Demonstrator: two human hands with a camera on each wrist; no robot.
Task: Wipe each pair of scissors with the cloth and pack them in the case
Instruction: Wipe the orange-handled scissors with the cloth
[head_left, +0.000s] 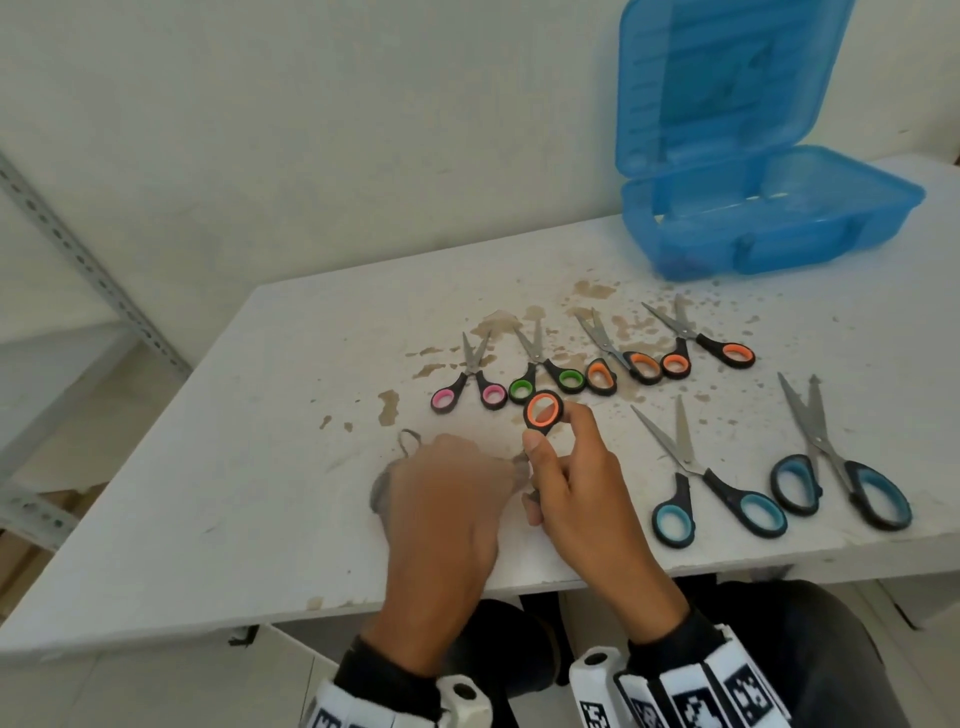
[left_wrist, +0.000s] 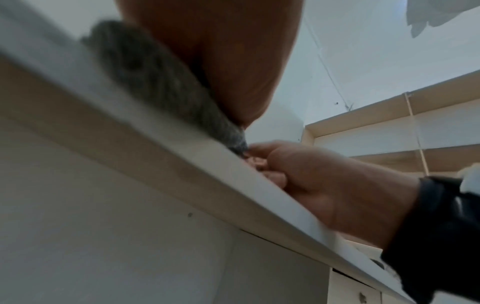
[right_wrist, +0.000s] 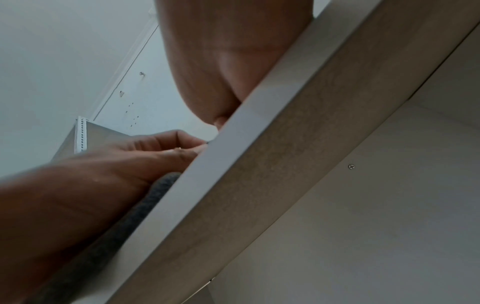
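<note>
My right hand (head_left: 553, 428) holds a small orange-handled pair of scissors (head_left: 543, 410) near the table's front middle. One handle ring stands up between thumb and forefinger, and the blades point down-left out of sight. My left hand (head_left: 452, 488) lies curled over a grey cloth (head_left: 382, 491) on the table, right against the right hand, apparently wrapping the blades. From below the table edge, the left wrist view shows the cloth (left_wrist: 161, 82) under the palm. The blue case (head_left: 769, 228) stands open at the back right.
Several pairs lie on the stained white table (head_left: 260, 467): a row of small ones, pink (head_left: 470, 387), green (head_left: 545, 374) and two orange (head_left: 618, 364) (head_left: 701, 348), then two larger blue ones (head_left: 717, 493) (head_left: 836, 467) at the right. A metal rack (head_left: 78, 260) stands to the left.
</note>
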